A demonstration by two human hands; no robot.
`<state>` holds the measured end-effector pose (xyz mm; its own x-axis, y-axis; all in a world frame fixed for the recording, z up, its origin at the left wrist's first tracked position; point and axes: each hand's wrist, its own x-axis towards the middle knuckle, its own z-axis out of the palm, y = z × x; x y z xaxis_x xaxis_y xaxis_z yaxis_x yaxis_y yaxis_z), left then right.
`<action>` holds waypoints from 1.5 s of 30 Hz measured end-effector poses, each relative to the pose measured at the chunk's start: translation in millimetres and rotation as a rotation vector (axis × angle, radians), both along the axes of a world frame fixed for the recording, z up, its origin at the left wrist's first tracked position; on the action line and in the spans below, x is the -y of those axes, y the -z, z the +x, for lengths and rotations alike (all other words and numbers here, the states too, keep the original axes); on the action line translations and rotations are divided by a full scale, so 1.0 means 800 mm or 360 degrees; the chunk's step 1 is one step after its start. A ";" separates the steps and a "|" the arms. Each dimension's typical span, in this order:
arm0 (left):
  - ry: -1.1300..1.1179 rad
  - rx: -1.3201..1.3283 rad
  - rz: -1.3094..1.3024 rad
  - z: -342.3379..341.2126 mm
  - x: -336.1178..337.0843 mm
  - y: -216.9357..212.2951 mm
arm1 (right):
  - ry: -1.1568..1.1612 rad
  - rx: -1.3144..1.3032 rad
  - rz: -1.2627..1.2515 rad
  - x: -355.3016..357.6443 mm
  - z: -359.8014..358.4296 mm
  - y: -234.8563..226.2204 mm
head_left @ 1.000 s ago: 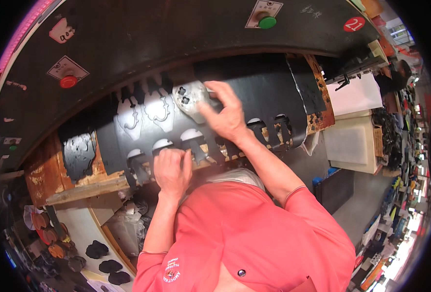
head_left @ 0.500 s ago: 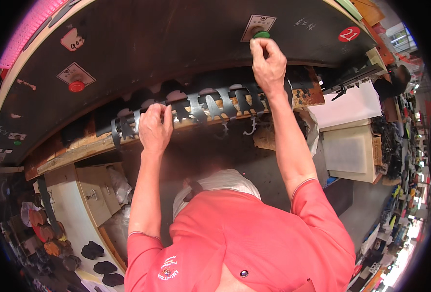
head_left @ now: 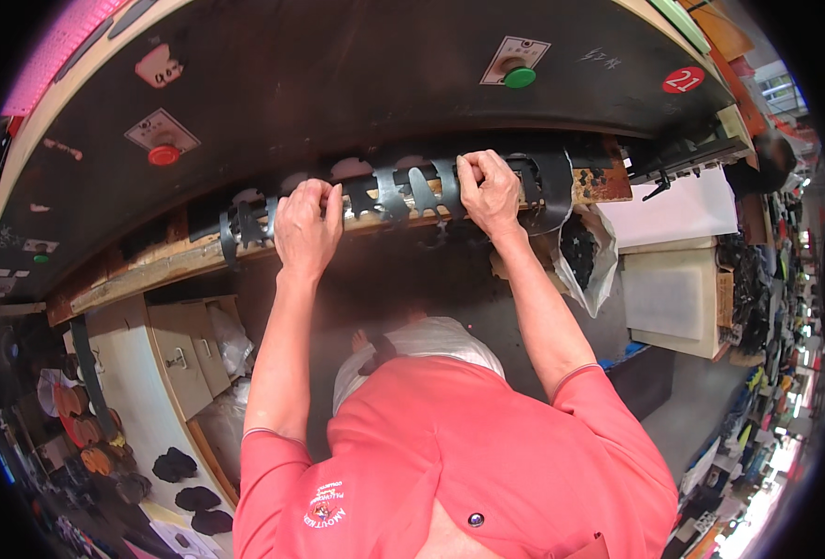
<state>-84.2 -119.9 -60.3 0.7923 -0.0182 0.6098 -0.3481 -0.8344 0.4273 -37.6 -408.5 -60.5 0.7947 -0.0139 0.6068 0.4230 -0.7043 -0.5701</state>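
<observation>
A black sheet full of cut-out shapes hangs over the front edge of a wooden board, under a dark machine panel. On its left part, my left hand has thumb and fingers pinched together at the sheet's edge. My right hand, further right, is closed the same way on another part of the sheet. The fingers cover the gripped spots. On the panel are a green push button above my right hand and a red push button to the upper left.
A pale cabinet stands below left, with several dark cut pieces on a surface beside it. At the right are a white sheet, a pale box and a plastic bag with dark scraps.
My right hand has come down from the green button to the sheet's edge. My left hand stays at the sheet. The whole view has shifted slightly.
</observation>
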 end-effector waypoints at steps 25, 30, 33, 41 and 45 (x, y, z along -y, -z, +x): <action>0.0244 -0.0239 -0.0224 0.072 -0.014 -0.058 | -0.0424 -0.0359 -0.0246 -0.141 0.116 -0.051; 0.0184 -0.0259 0.0087 0.097 -0.012 -0.026 | -0.0325 -0.0385 -0.0190 -0.160 0.122 -0.036; 0.0174 -0.0330 0.0047 0.091 -0.013 -0.020 | -0.0380 -0.0614 0.0143 -0.135 0.124 -0.042; 0.0112 -0.0375 -0.0179 0.102 0.000 -0.057 | -0.0778 -0.1243 0.1422 -0.087 0.145 -0.058; 0.0173 -0.0619 -0.0569 0.109 0.025 -0.063 | -0.0800 -0.1295 0.1773 -0.082 0.142 -0.063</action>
<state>3.2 -140.2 -9.9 0.9661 0.0424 0.2548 -0.1835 -0.5815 0.7926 76.3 -342.6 -10.3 0.9675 0.2108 -0.1399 -0.2116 0.3706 -0.9044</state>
